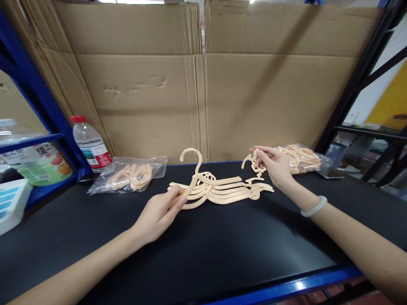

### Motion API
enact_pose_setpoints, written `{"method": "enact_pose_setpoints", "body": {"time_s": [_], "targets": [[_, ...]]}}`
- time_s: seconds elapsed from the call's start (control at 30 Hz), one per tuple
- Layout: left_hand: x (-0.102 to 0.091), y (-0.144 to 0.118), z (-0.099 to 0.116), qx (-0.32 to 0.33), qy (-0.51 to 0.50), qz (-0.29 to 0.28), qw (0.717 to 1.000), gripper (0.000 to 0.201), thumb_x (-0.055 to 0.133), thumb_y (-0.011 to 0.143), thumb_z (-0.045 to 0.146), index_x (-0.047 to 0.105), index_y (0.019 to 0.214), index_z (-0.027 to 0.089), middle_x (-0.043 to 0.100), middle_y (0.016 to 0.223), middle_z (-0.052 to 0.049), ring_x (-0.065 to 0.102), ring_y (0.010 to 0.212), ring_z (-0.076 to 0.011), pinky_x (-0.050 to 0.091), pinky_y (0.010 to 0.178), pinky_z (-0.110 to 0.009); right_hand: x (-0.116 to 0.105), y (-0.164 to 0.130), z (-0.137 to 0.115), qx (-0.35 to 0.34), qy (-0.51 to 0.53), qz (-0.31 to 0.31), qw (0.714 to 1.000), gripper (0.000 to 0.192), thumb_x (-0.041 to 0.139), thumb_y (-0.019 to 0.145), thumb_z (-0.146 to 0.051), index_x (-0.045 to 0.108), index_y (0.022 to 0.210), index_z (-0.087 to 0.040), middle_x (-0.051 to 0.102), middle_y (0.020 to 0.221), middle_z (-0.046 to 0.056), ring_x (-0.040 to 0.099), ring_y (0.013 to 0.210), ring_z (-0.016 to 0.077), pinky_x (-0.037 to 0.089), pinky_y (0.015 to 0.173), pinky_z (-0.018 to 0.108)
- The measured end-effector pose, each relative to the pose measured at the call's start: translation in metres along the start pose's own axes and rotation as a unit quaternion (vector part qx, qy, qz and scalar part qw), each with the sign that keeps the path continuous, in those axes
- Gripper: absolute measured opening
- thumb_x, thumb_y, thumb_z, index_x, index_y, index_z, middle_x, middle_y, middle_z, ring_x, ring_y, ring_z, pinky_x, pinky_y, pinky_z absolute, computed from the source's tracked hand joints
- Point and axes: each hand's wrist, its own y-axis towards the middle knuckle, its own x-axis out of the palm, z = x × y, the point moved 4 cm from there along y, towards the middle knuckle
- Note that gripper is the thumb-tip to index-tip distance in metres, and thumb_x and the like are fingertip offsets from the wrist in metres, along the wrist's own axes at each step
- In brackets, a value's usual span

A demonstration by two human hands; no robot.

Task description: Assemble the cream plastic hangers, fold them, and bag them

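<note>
In the head view my left hand (163,214) is closed around one arm of a beige plastic clothes hanger (197,164), whose hook points up. Just behind and to the right of it, several more beige hangers (230,194) lie in an overlapping row on the black tabletop. My right hand (275,165) pinches a small curved beige plastic piece (255,154) between thumb and fingers, above the tabletop. Below that hand lie a few small loose beige pieces (258,173), close to the right end of the row.
A clear bag of beige parts (133,176) lies at the left, and another filled bag (303,157) at the right beside a dark flat object (329,174). A red-capped bottle (92,144) stands back left. Cardboard (143,93) walls off the back; a blue edge (295,286) borders the front.
</note>
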Motion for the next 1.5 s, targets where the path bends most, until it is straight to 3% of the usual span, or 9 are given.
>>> {"method": "enact_pose_setpoints", "body": {"time_s": [0.17,0.37,0.6,0.73,0.87,1.03,1.23,1.37,1.5], "targets": [[-0.001,0.000,0.001,0.008,0.000,0.010,1.000,0.022,0.035,0.095,0.035,0.047,0.085,0.021,0.041,0.061,0.006,0.039,0.053,-0.0112,0.032,0.053,-0.021,0.001,-0.023,-0.022,0.110,0.137,0.049,0.983,0.020,0.070,0.077,-0.031,0.065,0.095,-0.022,0.070,0.101,0.006,0.068,0.076,0.0148,0.053,0.058,0.024],[0.000,0.000,-0.002,0.002,0.009,0.014,1.000,0.021,0.035,0.094,0.037,0.047,0.087,0.021,0.043,0.063,0.005,0.041,0.052,-0.0118,0.032,0.052,-0.021,0.006,-0.029,-0.023,0.109,0.160,0.022,0.981,0.015,0.062,0.084,-0.034,0.065,0.092,-0.021,0.070,0.098,0.006,0.068,0.091,0.0193,0.056,0.083,0.033],[0.001,0.000,-0.005,0.005,0.003,0.014,1.000,0.022,0.035,0.095,0.037,0.047,0.085,0.021,0.041,0.061,0.005,0.038,0.053,-0.0119,0.032,0.053,-0.022,-0.007,-0.021,-0.020,0.088,0.119,0.032,0.988,0.020,0.075,0.073,-0.030,0.066,0.087,-0.019,0.068,0.096,0.006,0.067,0.084,0.0169,0.056,0.083,0.033],[0.001,0.000,-0.004,0.007,0.005,0.012,1.000,0.022,0.035,0.095,0.037,0.046,0.085,0.021,0.039,0.060,0.006,0.037,0.052,-0.0114,0.031,0.052,-0.022,-0.004,-0.027,-0.014,0.097,0.089,0.033,0.991,0.040,0.079,0.064,-0.022,0.061,0.100,-0.023,0.062,0.100,0.002,0.068,0.074,0.0142,0.058,0.075,0.032],[0.001,-0.001,-0.004,0.017,0.001,0.006,1.000,0.022,0.035,0.096,0.036,0.046,0.085,0.021,0.042,0.062,0.005,0.039,0.054,-0.0119,0.032,0.054,-0.022,0.011,-0.035,-0.001,0.185,0.140,-0.044,0.972,0.056,0.081,0.062,-0.020,0.055,0.112,-0.024,0.064,0.087,0.001,0.069,0.082,0.0200,0.059,0.078,0.035],[0.002,-0.002,-0.007,0.017,0.008,0.001,1.000,0.022,0.034,0.096,0.036,0.045,0.085,0.021,0.043,0.063,0.005,0.040,0.055,-0.0123,0.031,0.055,-0.023,0.019,-0.040,0.005,0.236,0.157,-0.090,0.955,0.031,0.085,0.058,-0.026,0.066,0.081,-0.017,0.064,0.080,0.002,0.068,0.088,0.0211,0.057,0.077,0.029],[0.003,-0.002,-0.010,0.016,0.020,0.003,1.000,0.023,0.035,0.095,0.036,0.046,0.082,0.021,0.046,0.064,0.004,0.043,0.056,-0.0128,0.032,0.055,-0.023,0.027,-0.045,0.004,0.278,0.136,-0.167,0.936,0.030,0.084,0.063,-0.034,0.063,0.076,-0.016,0.066,0.078,0.002,0.062,0.072,0.0119,0.050,0.073,0.026],[0.002,-0.002,-0.009,0.013,0.031,0.008,0.999,0.021,0.037,0.095,0.034,0.047,0.082,0.020,0.047,0.064,0.004,0.044,0.057,-0.0128,0.032,0.056,-0.023,0.030,-0.050,0.001,0.308,0.137,-0.218,0.916,0.030,0.080,0.069,-0.038,0.062,0.074,-0.015,0.068,0.091,0.006,0.062,0.087,0.0159,0.049,0.081,0.029],[0.003,-0.002,-0.010,0.016,0.033,0.003,0.999,0.021,0.037,0.095,0.034,0.047,0.082,0.020,0.049,0.066,0.004,0.045,0.058,-0.0129,0.033,0.057,-0.023,0.029,-0.052,0.001,0.337,0.134,-0.207,0.909,0.030,0.076,0.073,-0.041,0.064,0.080,-0.015,0.064,0.107,0.011,0.059,0.106,0.0228,0.049,0.090,0.034]]}}
